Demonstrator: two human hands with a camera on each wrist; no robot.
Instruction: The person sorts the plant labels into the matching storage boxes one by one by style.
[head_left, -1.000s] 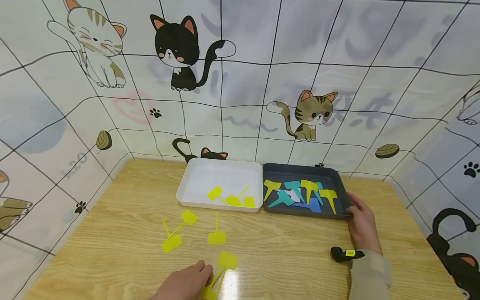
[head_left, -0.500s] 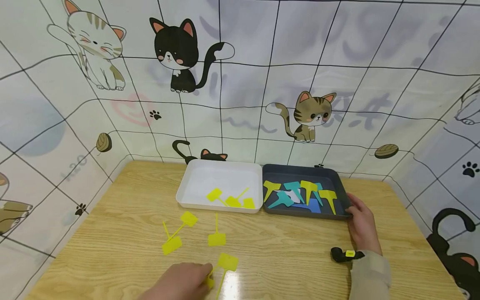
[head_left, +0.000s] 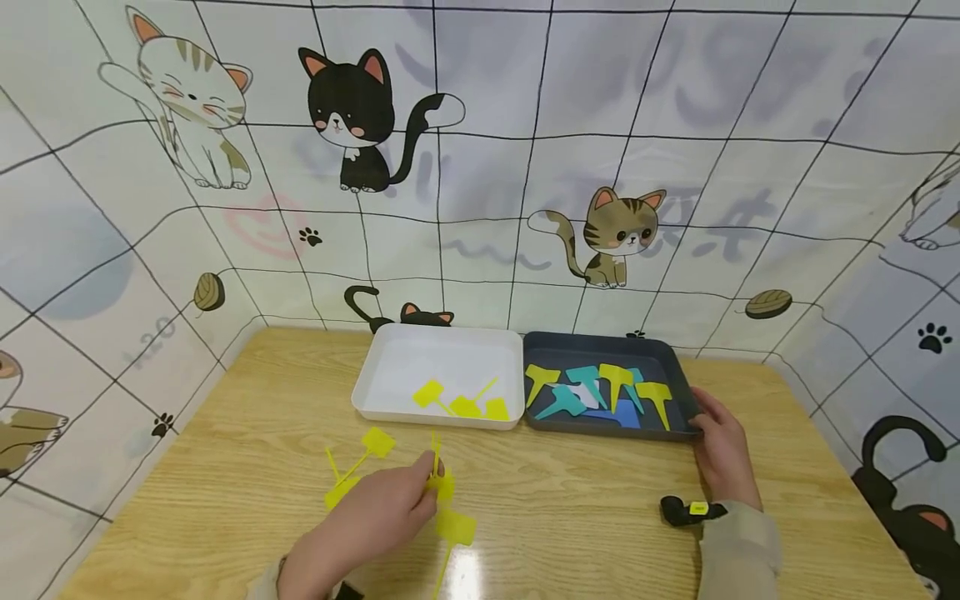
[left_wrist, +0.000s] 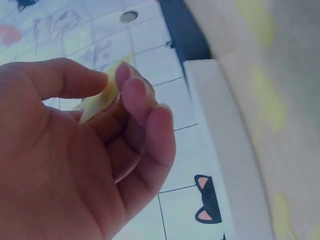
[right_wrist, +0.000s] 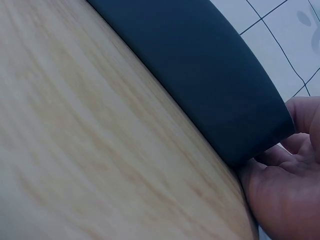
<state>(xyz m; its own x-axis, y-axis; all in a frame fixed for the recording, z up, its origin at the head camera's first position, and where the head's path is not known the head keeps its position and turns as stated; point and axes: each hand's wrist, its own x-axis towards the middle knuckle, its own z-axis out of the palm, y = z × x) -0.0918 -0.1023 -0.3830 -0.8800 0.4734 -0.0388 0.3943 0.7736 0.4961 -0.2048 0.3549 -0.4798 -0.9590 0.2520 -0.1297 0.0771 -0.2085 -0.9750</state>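
My left hand (head_left: 386, 508) is above the table in front of the white tray. Between thumb and fingertips it pinches a yellow plant label (left_wrist: 102, 97), seen nearly edge-on in the left wrist view. Beneath and around this hand lie more yellow plant labels on the table, one (head_left: 456, 527) just to its right and another (head_left: 378, 442) beyond it; some are partly covered. My right hand (head_left: 726, 450) grips the near right corner of the dark grey tray (head_left: 600, 342), thumb at the rim and fingers curled against its wall.
The white tray (head_left: 442, 333) stands against the dark tray's left side, with a few yellow labels (head_left: 429, 392) in its front part. Yellow, teal (head_left: 562, 402), blue (head_left: 622, 414) and white T-shaped labels lie in the dark tray. A cat-patterned wall sheet (head_left: 480, 167) rises behind.
My left hand has picked up a yellow label from the near part of the table and moved forward and up with it. My right hand stays on the dark tray.
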